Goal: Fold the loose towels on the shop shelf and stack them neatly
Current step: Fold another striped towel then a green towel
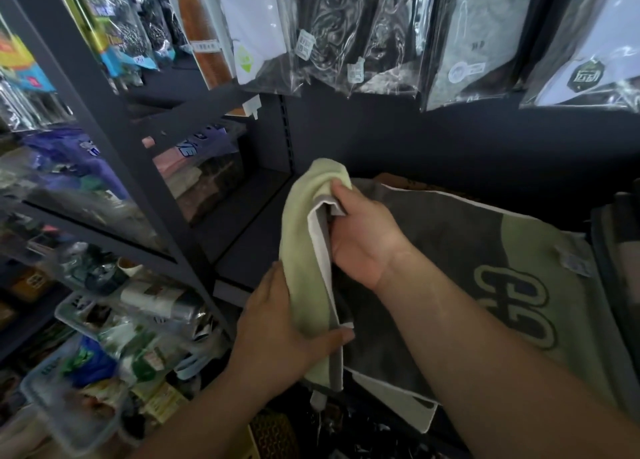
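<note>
At the shop shelf: green-and-grey towel [519,250], white-edged, lies spread along the shelf [249,223], with its left end lifted and doubled back.
Left hand [284,334]: fingers and thumb curled round the lower part of the raised fold, pinching the layers together.
Right hand [360,237]: closed on the upper corner of the same fold, thumb over the white edge.
Fold status: judged an early fold under way; most of the towel's length lies flat and unfolded.
Done: no finished stack can be made out; dark cloth [620,237] at the far right may be more towels, cannot tell.
Left to do: carry the fold across, fold again, square the edges, stack.
Surroundings: bagged goods [346,43] hang above; packaged stock [104,320] fills the rack at left.
</note>
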The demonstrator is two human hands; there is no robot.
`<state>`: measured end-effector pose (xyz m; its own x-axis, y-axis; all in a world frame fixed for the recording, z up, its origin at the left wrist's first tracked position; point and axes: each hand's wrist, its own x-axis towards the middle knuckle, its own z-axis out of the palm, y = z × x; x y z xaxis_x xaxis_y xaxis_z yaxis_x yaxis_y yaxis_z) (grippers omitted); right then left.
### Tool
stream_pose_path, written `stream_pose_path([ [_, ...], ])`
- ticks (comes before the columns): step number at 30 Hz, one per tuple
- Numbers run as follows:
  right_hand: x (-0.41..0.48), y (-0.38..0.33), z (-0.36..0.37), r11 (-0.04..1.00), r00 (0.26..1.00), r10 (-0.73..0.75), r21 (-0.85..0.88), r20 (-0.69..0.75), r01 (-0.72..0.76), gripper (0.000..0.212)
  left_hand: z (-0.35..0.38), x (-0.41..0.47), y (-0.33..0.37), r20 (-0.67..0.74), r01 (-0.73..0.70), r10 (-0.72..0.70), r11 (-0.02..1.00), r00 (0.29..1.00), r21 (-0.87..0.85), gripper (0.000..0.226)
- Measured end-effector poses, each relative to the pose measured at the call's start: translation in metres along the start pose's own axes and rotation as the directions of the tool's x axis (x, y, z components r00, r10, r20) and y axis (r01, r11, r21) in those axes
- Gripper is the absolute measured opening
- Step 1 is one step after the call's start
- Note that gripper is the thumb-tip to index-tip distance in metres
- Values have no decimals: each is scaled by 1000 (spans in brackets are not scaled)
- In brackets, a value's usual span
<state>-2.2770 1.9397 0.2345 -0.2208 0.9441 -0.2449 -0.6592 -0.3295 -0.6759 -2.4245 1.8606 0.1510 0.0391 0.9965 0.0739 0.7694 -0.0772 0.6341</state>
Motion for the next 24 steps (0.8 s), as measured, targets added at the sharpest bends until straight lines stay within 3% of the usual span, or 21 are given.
stream_pose_path([
  [3, 5, 8, 10, 998, 1000, 20, 62, 14, -21, 38, 0, -4, 11, -163, 29, -32, 999, 986, -21, 139],
  [5, 9, 7, 13, 996, 999, 15, 90, 34, -18, 42, -4, -6, 11, -281, 1, -18, 998, 960, -61, 126],
  [9, 11, -10, 10, 993, 996, -29, 116, 80, 20, 47, -16, -8, -3, -417, -77, 75, 997, 906, 12, 61],
  [12, 12, -29, -8, 991, 997, -71, 118, 38, 66, 47, -21, -12, -20, -311, -96, 123, 990, 942, 100, 17],
  [15, 12, -44, -34, 996, 996, -85, 24, -21, 86, 46, -24, -16, -34, -222, -30, 39, 999, 974, 46, 21],
  [19, 7, -63, -64, 984, 990, -63, -171, -128, 41, 40, -47, -12, -24, -222, 86, -146, 962, 964, -260, 21],
  [21, 4, -73, -73, 977, 976, -98, -208, -195, 57, 37, -63, -4, -5, -258, 42, -144, 931, 955, -362, 24],
  [24, -3, -92, -80, 966, 955, -175, -228, -239, 120, 18, -79, 4, 39, -315, -130, -23, 880, 949, -457, 22],
])
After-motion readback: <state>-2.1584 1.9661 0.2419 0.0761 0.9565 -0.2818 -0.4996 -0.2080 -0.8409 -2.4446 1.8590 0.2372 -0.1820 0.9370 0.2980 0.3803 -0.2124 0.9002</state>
